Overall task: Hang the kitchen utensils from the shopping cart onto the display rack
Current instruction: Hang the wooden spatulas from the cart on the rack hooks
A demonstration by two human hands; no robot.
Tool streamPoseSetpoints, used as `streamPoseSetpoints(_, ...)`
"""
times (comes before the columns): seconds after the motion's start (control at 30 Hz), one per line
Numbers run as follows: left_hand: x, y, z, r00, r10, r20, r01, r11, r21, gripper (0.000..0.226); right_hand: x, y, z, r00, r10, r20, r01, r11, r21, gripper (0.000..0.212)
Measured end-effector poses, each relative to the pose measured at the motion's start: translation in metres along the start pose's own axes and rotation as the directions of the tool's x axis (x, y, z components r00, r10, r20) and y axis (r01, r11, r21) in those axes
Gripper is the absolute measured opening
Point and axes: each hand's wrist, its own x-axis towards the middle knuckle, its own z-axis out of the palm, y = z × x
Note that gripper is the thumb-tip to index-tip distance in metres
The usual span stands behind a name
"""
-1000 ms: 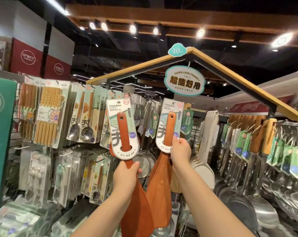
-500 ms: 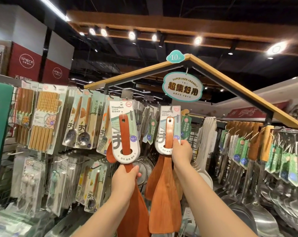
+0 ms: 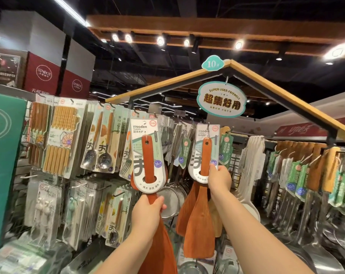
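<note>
From the head camera I see my left hand (image 3: 147, 211) closed around the neck of a wooden turner (image 3: 147, 165), fingers wrapped just under its white card, held up left of the hanging oval sign (image 3: 221, 99). My right hand (image 3: 219, 177) pinches the lower card edge of a second wooden turner (image 3: 204, 165) directly below that sign, its card top at a hook of the display rack (image 3: 167, 84).

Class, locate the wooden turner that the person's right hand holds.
In the head view it is right of centre: the wooden turner hangs below the oval sign, its card pinched by the right hand, beside the green-tagged utensils.
</note>
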Motion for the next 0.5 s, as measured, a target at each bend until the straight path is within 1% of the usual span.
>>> streamPoseSetpoints(0.23, 0.009, -0.013, -0.004, 0.999, -0.044, -0.004, 0.044, 0.999, -0.025, 0.012, 0.008, 0.005, 0.017, 1.0, 0.012, -0.01, -0.013, 0.999, -0.049, 0.039)
streamPoseSetpoints(0.37, 0.011, -0.021, -0.008, 0.998, -0.055, 0.001, 0.056, 0.998, -0.026, 0.013, 0.006, 0.013, 0.02, 0.999, -0.027, -0.033, 0.024, 0.995, -0.094, 0.037)
streamPoseSetpoints(0.43, 0.009, -0.024, -0.009, 0.998, -0.066, 0.008, 0.067, 0.997, -0.026, 0.014, -0.001, 0.015, 0.018, 0.997, -0.005, -0.071, 0.001, 0.999, -0.048, 0.031)
streamPoseSetpoints(0.5, 0.007, -0.023, -0.009, 0.998, -0.065, 0.023, 0.066, 0.998, -0.015, 0.014, -0.014, 0.015, 0.012, 0.986, 0.009, -0.166, 0.001, 0.998, 0.059, 0.028)
